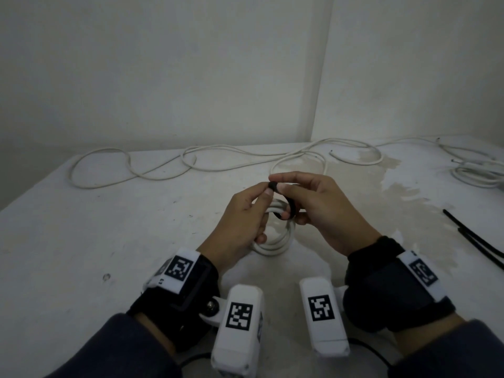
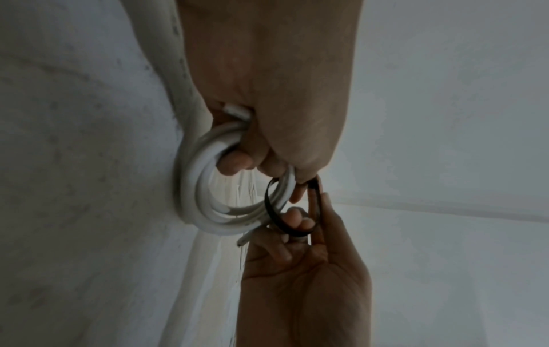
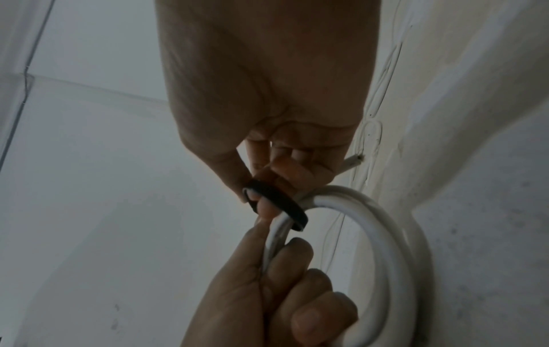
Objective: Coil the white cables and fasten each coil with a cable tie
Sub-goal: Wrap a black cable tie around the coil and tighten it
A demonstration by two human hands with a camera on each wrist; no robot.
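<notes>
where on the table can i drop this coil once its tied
Bare table left of the left hand, in front of the loose white cable. The back and far right are crowded with cables; spare black cable ties lie right.

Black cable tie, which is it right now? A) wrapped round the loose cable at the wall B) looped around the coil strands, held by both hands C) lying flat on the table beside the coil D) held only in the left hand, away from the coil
B: the black cable tie forms a loop around the white coil, with left hand and right hand pinching it at the top.
</notes>
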